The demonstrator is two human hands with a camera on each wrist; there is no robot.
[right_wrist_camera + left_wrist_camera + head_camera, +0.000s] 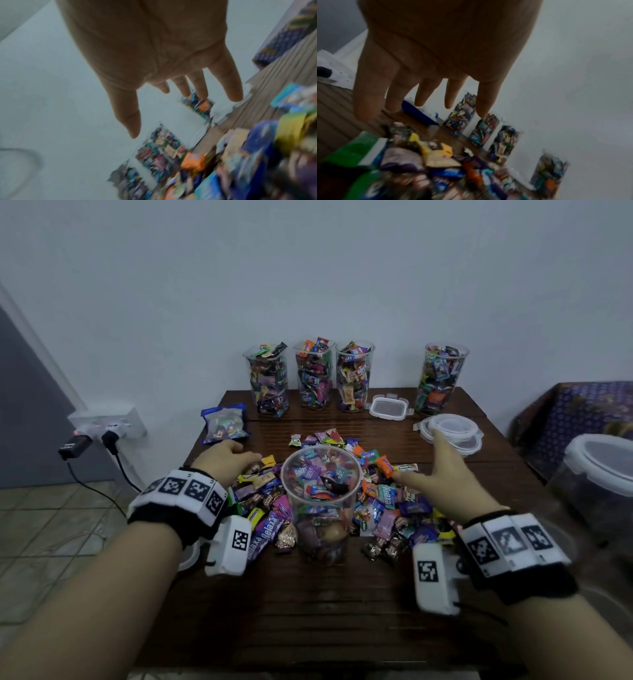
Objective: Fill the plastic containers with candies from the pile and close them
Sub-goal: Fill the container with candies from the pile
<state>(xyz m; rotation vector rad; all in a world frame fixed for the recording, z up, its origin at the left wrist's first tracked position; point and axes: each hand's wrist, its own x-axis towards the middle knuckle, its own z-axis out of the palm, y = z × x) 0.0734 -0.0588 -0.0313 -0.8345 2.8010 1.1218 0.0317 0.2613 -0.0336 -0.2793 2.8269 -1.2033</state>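
Observation:
A tall clear plastic container (322, 508), partly filled with wrapped candies, stands without a lid in the middle of the candy pile (387, 508). My left hand (236, 455) hovers open over the pile's left edge and holds nothing. The left wrist view shows its fingers (421, 97) spread above the candies (436, 162). My right hand (428, 467) is open too, with straight fingers that reach toward a stack of round clear lids (455, 428). Its bare palm and fingers (199, 86) show in the blurred right wrist view.
Several filled, lidless containers (314, 373) line the wall at the back of the wooden table (342, 611). A rectangular lid (390, 407) lies among them and a blue candy bag (224, 424) at the back left. A large lidded tub (603, 470) sits off the right edge.

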